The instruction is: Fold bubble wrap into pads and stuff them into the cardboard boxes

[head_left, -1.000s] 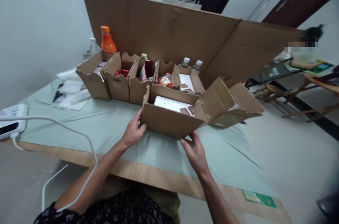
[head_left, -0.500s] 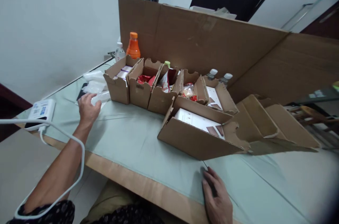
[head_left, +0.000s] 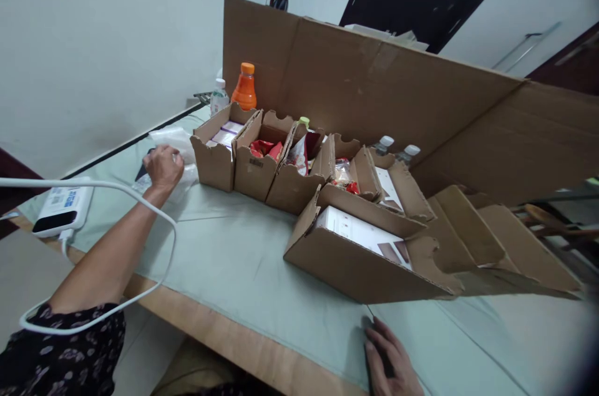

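Observation:
My left hand [head_left: 163, 166] is on a pile of clear plastic bags [head_left: 176, 139] at the left of the table, its fingers curled in and closed on the film. The fingertips are partly hidden. A dark flat object [head_left: 143, 170] shows beneath the plastic. My right hand [head_left: 394, 360] rests near the table's front edge, thumb apart from the loosely bent fingers, holding nothing. Just beyond it stands a cardboard bin [head_left: 346, 266] with white boxes [head_left: 358, 231] inside.
Behind stands a row of cardboard bins [head_left: 213, 165] with red snack packets [head_left: 266, 148] and boxes. An orange bottle [head_left: 244, 90] and clear bottles [head_left: 384, 144] are behind them, before a tall cardboard panel [head_left: 337, 65]. A white cable [head_left: 173, 240] from a power bank [head_left: 65, 207] loops across my left arm.
My left hand has moved slightly onto the plastic bags, and its spread fingers have closed. My right hand stays on the table. The view has shifted a little.

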`<state>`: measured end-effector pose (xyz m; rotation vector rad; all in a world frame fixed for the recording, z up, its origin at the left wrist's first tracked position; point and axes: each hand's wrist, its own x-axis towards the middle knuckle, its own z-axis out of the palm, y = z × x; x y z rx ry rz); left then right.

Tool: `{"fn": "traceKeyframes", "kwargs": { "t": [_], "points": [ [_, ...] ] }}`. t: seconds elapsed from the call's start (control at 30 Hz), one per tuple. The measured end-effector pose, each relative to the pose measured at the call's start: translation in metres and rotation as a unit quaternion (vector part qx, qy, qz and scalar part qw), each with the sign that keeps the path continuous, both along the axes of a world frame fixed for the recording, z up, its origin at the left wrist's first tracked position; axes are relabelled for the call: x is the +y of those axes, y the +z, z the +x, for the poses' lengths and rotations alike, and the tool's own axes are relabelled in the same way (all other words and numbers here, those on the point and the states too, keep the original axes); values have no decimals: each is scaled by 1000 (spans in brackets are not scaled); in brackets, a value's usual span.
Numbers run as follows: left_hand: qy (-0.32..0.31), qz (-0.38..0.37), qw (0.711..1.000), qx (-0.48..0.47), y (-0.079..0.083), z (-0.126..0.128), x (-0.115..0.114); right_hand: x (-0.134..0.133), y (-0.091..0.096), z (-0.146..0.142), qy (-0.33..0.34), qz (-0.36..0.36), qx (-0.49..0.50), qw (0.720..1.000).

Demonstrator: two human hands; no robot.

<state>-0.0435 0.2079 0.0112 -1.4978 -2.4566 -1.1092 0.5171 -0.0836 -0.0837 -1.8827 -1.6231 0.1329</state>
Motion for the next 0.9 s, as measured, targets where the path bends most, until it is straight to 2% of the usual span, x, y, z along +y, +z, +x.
{"fn": "traceKeyframes", "kwargs": {
  "t": [0.3, 0.4, 0.5, 0.6, 0.7, 0.8, 0.9],
  "points": [
    [48, 133, 990, -5, 64, -14, -36, 0, 4, -7, -11, 10, 38, 999],
    [51, 180, 982, 2, 82, -7, -64, 0, 8, -11, -21, 1, 53, 998],
    [31, 215, 976, 21, 91, 15, -109, 1, 13, -14, -22, 5, 75, 997],
    [-41, 204, 978, 24, 82, 57, -159, -2, 20, -22, -26, 39, 104, 994],
    [-201, 101, 968, -115, 58, 111, -196, -9, 33, -42, -11, 75, 131, 988],
    [-302, -15, 909, -288, 29, 161, -218, -17, 50, -80, 98, 26, 201, 974],
    [-351, -78, 847, -393, 10, 199, -230, -17, 62, -127, 229, -69, 313, 919]
  ]
}}
